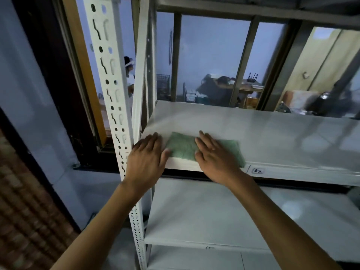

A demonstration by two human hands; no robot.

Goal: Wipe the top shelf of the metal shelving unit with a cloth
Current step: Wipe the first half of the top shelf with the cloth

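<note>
Both forearms are reaching up to the shelf: the right hand is pressing flat, fingers spread, on the green cloth at the shelf's front-left corner, the left hand lying open beside the cloth, probably steadying.

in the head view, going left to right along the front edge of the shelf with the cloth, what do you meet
Slotted post → left hand → green cloth → right hand → small label on the shelf lip.
</note>
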